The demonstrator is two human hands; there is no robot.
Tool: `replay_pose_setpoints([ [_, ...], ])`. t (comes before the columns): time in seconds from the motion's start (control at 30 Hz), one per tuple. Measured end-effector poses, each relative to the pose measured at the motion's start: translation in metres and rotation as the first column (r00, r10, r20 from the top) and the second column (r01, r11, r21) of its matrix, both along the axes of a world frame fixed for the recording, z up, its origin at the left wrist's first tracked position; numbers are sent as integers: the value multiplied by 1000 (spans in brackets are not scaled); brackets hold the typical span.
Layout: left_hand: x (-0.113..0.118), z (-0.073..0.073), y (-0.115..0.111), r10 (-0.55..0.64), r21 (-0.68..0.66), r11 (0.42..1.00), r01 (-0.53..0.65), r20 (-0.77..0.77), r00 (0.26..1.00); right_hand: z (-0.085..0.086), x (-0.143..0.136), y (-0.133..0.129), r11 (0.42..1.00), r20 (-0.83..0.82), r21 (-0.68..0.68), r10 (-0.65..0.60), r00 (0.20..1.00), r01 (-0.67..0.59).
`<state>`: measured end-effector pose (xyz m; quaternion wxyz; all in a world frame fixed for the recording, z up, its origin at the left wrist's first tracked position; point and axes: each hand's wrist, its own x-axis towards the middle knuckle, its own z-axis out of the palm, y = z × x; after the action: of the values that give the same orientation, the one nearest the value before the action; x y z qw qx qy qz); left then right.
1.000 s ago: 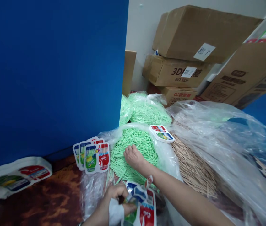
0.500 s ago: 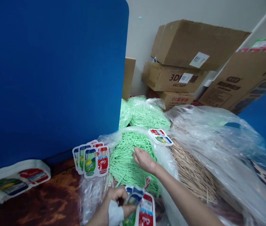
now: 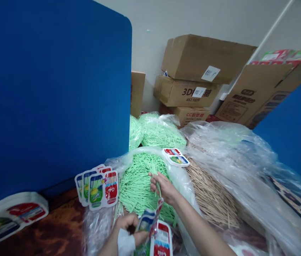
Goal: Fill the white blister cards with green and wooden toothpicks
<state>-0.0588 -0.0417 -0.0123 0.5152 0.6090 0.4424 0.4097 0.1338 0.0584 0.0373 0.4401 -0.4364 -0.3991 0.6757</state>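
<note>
I see the right hand [image 3: 163, 188], its fingers grasping some thin green sticks [image 3: 154, 168] over the green heap [image 3: 135, 181]; nearer, the left hand [image 3: 127, 225] grips one printed pouch [image 3: 146, 221].

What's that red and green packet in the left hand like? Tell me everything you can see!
The packet has a red side and a green-and-blue side, with a white border. It looks like shiny, thin plastic. The left hand grips it near its green side, and a bent flap sticks up at the top, so it may be open. It's in front of the green sticks. The picture's edge cuts off its bottom, and I can't tell whether another packet lies behind it.
</note>
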Motion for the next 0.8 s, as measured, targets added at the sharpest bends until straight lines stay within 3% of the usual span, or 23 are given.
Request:
replay_pose_setpoints([
  [0.1,0,5,-1,2,-20,1000,-2,-10,1000,5,1,-4,999,-61,-29,24,998,-26],
  [0.27,1,31,-4,-16,-67,998,14,-32,999,16,4,-5,1000,-106,10,19,994,-18],
  [0.4,2,43,-2,75,-13,997,-76,-69,995,43,8,-6,987,-172,124,-85,982,107],
  [0.57,8,43,7,183,52,983,-178,-128,975,83,4,-20,949,-267,256,-115,957,186],
  [0.67,15,41,10,229,61,973,-222,-153,961,92,-2,-29,966,-320,190,-110,941,178],
  [0.8,21,38,13,255,92,966,-242,-180,950,88,-5,-33,982,-372,-32,-182,910,184],
])
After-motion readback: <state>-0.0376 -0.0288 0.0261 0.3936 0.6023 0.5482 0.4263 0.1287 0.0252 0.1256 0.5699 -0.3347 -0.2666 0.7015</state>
